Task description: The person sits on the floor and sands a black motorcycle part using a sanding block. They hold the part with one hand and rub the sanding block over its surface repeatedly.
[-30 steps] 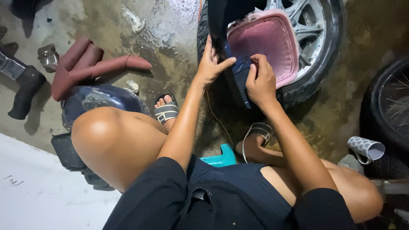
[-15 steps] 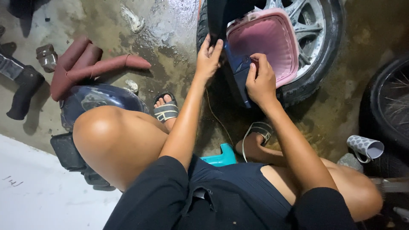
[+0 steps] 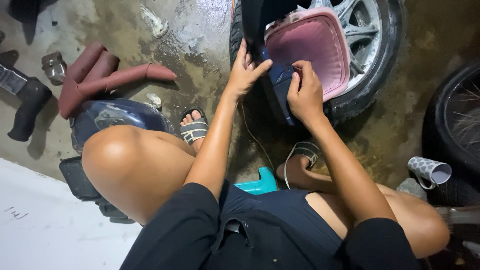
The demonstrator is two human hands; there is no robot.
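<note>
A dark blue panel (image 3: 280,82) leans against a car wheel with a silver rim (image 3: 370,30) lying on the wet concrete. My left hand (image 3: 245,72) grips the panel's upper left edge, thumb over its face. My right hand (image 3: 305,92) presses its fingers onto the panel's surface; whether something small lies under them I cannot tell. A pink plastic basin (image 3: 312,47) rests on the wheel right behind the panel. I sit low with both knees raised.
Rolled reddish-brown sheets (image 3: 105,77) lie at the left, beside a dark blue curved part (image 3: 120,117). A patterned cup (image 3: 430,171) lies on its side at the right near another tyre (image 3: 452,120). A teal stool (image 3: 257,182) is under me.
My left hand has slid up along the panel's left edge. My right hand has shifted slightly on the panel's face.
</note>
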